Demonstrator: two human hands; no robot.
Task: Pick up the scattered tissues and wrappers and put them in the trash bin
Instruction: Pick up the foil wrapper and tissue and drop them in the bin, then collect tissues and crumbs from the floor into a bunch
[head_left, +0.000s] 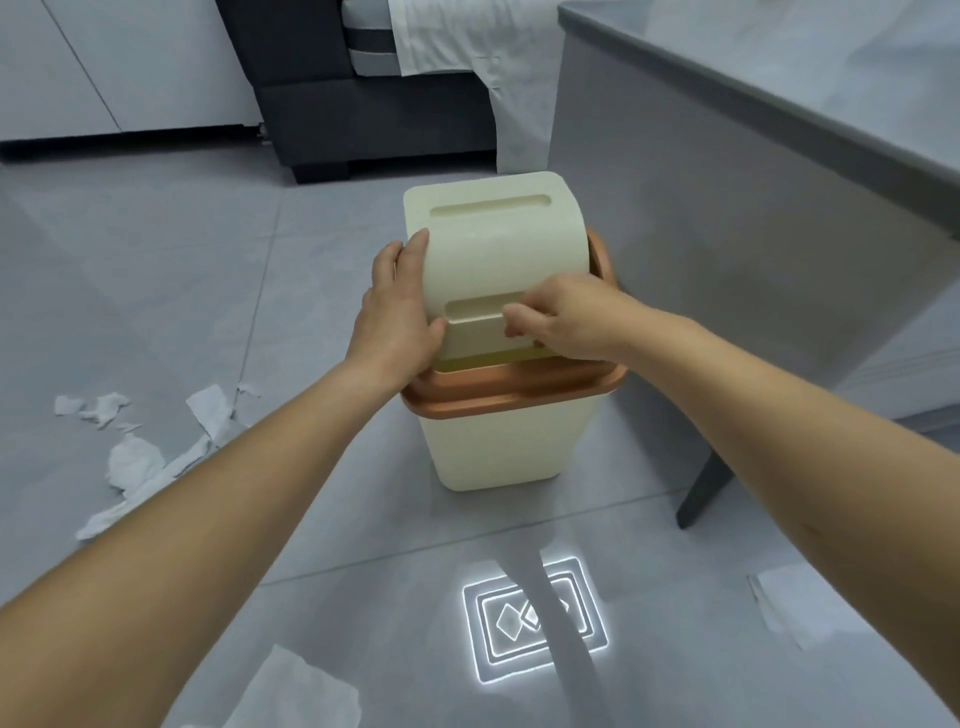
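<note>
A cream trash bin (488, 447) with an orange rim (498, 389) stands on the floor in the middle. Its cream swing lid (498, 244) is tilted up. My left hand (400, 306) grips the lid's left edge. My right hand (566, 317) presses with curled fingers on the lid's near recessed panel; whether it holds anything is hidden. Torn white tissues (135, 457) lie scattered on the floor to the left. Another tissue (306, 691) lies at the bottom, and one more tissue (795, 608) at the lower right.
A grey table (753, 171) with a dark leg (701, 488) stands close on the bin's right. A dark sofa base (374, 114) with white cloth (457, 41) is behind. A bright light reflection (535, 618) shows on the grey tiles.
</note>
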